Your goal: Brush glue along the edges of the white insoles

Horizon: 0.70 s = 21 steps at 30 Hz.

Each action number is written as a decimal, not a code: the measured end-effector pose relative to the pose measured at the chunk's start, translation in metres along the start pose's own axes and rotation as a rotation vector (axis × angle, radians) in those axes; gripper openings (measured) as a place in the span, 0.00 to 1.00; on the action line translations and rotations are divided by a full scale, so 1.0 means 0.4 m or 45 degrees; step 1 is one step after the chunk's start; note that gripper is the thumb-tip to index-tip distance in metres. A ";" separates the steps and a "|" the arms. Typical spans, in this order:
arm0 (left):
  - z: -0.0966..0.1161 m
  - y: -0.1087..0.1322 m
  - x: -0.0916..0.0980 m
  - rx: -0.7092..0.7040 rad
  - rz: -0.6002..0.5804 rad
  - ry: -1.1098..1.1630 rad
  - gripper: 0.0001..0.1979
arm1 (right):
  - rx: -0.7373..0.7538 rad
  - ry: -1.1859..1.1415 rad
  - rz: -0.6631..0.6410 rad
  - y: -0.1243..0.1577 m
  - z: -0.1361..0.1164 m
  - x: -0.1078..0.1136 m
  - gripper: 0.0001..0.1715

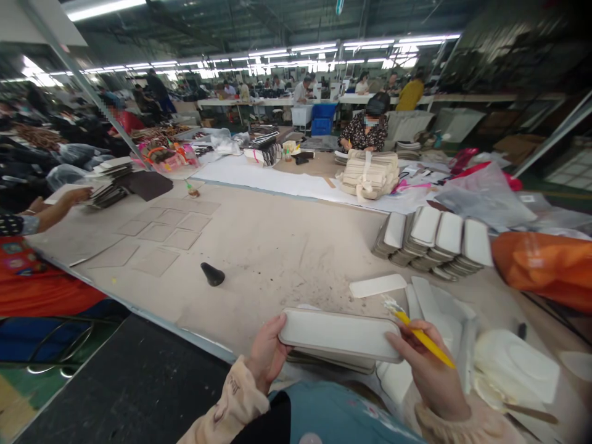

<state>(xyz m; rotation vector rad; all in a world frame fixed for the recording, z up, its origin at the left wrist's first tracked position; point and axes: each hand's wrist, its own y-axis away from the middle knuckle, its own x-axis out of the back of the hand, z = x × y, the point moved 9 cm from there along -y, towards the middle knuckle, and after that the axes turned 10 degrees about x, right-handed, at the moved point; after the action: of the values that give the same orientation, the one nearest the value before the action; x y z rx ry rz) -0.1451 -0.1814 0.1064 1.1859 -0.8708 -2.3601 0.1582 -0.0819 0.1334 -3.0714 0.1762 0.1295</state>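
My left hand is closed on the left end of a long white panel with rounded corners and a darker rim. In my right hand is a yellow-handled brush, its bristles smeared white and pointing away from me. That hand's thumb also presses on the panel's right end. Just under the panel lies a stack of similar panels, partly hidden. A loose white strip rests beyond the brush tip. More pale strips overlap to the right of it.
Stacked panels stand at the right, beside an orange bag. A white plastic container sits near a wooden-handled tool. A black cone-shaped object and thin square sheets are leftward. Co-workers sit at left and across.
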 end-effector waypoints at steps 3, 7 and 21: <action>0.001 -0.006 0.002 0.000 0.024 0.000 0.10 | 0.007 -0.019 0.001 0.004 0.004 -0.001 0.27; -0.001 -0.009 0.002 -0.020 0.023 0.174 0.11 | 0.007 -0.047 0.010 0.012 0.002 -0.009 0.28; -0.083 -0.073 0.007 -0.032 0.119 0.339 0.24 | -0.002 -0.011 -0.032 0.023 0.046 -0.093 0.26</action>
<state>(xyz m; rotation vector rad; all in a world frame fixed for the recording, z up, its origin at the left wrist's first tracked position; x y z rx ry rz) -0.1211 -0.1733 0.0701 1.3781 -0.7851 -2.0734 0.1188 -0.0857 0.1180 -3.0728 0.1371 0.1417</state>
